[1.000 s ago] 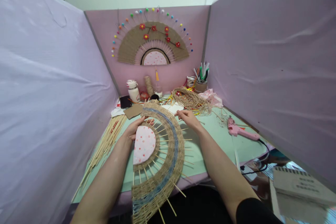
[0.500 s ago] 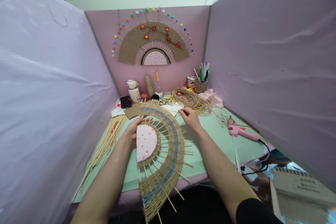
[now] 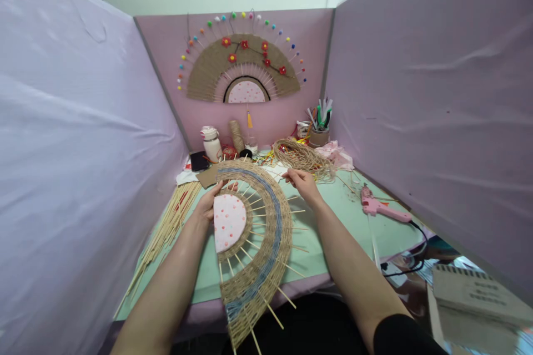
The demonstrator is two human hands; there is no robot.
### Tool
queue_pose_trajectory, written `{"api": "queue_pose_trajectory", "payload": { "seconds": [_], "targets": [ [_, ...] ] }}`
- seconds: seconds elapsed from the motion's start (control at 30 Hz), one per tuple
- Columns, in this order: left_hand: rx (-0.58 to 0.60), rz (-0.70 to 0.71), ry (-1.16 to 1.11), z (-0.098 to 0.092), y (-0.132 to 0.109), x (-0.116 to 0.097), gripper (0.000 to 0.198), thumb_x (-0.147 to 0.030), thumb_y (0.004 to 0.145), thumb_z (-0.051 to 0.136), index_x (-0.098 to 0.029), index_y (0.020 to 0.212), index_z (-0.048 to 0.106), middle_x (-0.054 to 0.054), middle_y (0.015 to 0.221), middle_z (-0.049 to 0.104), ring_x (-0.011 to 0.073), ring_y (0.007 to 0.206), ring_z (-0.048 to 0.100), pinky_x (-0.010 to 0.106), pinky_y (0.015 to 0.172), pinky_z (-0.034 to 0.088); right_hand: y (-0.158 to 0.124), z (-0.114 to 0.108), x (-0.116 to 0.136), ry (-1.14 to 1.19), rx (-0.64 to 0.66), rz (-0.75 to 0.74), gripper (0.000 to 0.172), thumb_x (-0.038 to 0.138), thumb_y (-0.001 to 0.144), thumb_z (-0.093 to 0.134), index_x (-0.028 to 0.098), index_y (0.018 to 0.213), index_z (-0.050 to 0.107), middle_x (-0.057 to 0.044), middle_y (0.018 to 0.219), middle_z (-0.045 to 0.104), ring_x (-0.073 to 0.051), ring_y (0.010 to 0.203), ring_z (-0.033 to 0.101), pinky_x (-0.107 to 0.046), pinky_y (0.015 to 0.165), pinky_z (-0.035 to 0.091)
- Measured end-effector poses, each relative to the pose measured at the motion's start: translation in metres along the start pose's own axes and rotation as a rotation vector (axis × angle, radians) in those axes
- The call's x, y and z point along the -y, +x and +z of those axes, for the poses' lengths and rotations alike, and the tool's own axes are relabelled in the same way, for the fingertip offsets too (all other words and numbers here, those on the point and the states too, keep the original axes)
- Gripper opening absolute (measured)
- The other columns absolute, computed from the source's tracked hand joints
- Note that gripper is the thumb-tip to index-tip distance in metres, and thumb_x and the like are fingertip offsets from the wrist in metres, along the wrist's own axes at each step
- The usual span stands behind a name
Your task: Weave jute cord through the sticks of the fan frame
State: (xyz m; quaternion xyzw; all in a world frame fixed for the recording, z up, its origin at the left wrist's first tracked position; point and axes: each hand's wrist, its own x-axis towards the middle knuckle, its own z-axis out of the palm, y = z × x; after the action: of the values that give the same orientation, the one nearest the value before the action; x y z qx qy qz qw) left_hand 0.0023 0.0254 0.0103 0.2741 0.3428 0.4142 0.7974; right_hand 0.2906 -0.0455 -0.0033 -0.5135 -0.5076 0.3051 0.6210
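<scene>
A half-round woven fan [image 3: 280,222] of tan twine, with a blue band and thin wooden ribs, is tilted on its side in front of me. My left hand [image 3: 210,202] is closed on its straight edge near the top, thumb and fingers gripping beside the pink-dotted white half-disc [image 3: 230,223]. Bare rib ends stick out past the weave along the outer rim. Just right of the upper rim, my right hand [image 3: 302,184] is pinched, apparently on a thin strand of twine that shows only faintly.
Long thin sticks [image 3: 166,233] lie at left. Behind the fan are a white bottle [image 3: 212,145], a twine spool [image 3: 236,136] and a twine coil [image 3: 302,158]. A pink glue gun [image 3: 385,208] with cord rests at right. A finished fan [image 3: 245,69] hangs on the back panel.
The fan has shifted slightly left and up and turned a little in my left hand. My right hand stays pinched in nearly the same place.
</scene>
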Motion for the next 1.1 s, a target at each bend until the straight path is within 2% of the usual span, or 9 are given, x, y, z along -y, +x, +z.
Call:
{"api": "queue_pose_trajectory", "payload": {
  "seconds": [0.17, 0.33, 0.53, 0.73, 0.83, 0.97, 1.1],
  "targets": [
    [0.005, 0.004, -0.018, 0.001, 0.0, 0.0, 0.026, -0.021, 0.091, 0.046, -0.014, 0.112, 0.059, 0.01, 0.085, 0.073, 0.0222, 0.069, 0.071, 0.034, 0.067, 0.058, -0.005, 0.002, 0.007, 0.103, 0.162, 0.154, 0.055, 0.066, 0.073, 0.057, 0.014, 0.076, 0.073, -0.005, 0.063, 0.061, -0.011, 0.055, 0.045, -0.025, 0.053, 0.033],
    [-0.037, 0.069, -0.045, 0.006, -0.005, 0.0, 0.026, -0.019, 0.092, 0.044, -0.015, 0.113, 0.058, 0.01, 0.085, 0.073, 0.0202, 0.07, 0.071, 0.034, 0.067, 0.058, -0.009, 0.003, 0.012, 0.135, 0.195, 0.146, 0.053, 0.065, 0.071, 0.061, 0.014, 0.079, 0.072, -0.004, 0.065, 0.061, -0.01, 0.056, 0.044, -0.024, 0.053, 0.032],
    [-0.024, 0.101, -0.054, 0.007, -0.006, -0.001, 0.029, -0.02, 0.092, 0.045, -0.013, 0.117, 0.058, 0.011, 0.087, 0.073, 0.0206, 0.07, 0.071, 0.033, 0.067, 0.058, -0.005, 0.002, 0.01, 0.176, 0.149, 0.078, 0.052, 0.064, 0.073, 0.057, 0.015, 0.087, 0.069, 0.001, 0.061, 0.054, -0.008, 0.049, 0.038, -0.023, 0.046, 0.027],
    [-0.03, 0.094, -0.03, 0.004, -0.005, -0.003, 0.036, -0.025, 0.093, 0.041, -0.009, 0.121, 0.057, 0.01, 0.074, 0.073, 0.0229, 0.062, 0.07, 0.035, 0.063, 0.057, -0.004, 0.002, 0.005, 0.13, 0.115, 0.091, 0.057, 0.069, 0.073, 0.054, 0.014, 0.079, 0.068, -0.001, 0.062, 0.055, -0.008, 0.05, 0.04, -0.023, 0.048, 0.03],
    [-0.038, 0.092, -0.014, 0.005, -0.006, -0.005, 0.037, -0.026, 0.093, 0.04, -0.008, 0.122, 0.056, 0.01, 0.073, 0.072, 0.0235, 0.061, 0.069, 0.036, 0.061, 0.057, -0.003, 0.001, 0.003, 0.04, 0.057, 0.054, 0.058, 0.069, 0.075, 0.052, 0.014, 0.078, 0.07, -0.002, 0.06, 0.056, -0.01, 0.052, 0.043, -0.024, 0.05, 0.033],
    [-0.059, 0.109, 0.012, 0.008, -0.007, -0.004, 0.037, -0.026, 0.094, 0.039, -0.007, 0.121, 0.056, 0.01, 0.073, 0.072, 0.0235, 0.06, 0.069, 0.036, 0.061, 0.057, -0.001, 0.0, 0.001, -0.193, -0.02, -0.094, 0.053, 0.062, 0.08, 0.05, 0.014, 0.072, 0.071, -0.003, 0.062, 0.058, -0.015, 0.06, 0.049, -0.027, 0.058, 0.036],
    [-0.07, 0.157, 0.02, 0.007, -0.006, -0.001, 0.035, -0.024, 0.093, 0.04, -0.007, 0.119, 0.056, 0.011, 0.076, 0.073, 0.0223, 0.061, 0.07, 0.034, 0.06, 0.057, -0.002, 0.001, -0.002, -0.342, -0.081, -0.208, 0.044, 0.053, 0.083, 0.051, 0.015, 0.068, 0.067, -0.002, 0.063, 0.056, -0.015, 0.063, 0.048, -0.028, 0.062, 0.035]
  ]
}}
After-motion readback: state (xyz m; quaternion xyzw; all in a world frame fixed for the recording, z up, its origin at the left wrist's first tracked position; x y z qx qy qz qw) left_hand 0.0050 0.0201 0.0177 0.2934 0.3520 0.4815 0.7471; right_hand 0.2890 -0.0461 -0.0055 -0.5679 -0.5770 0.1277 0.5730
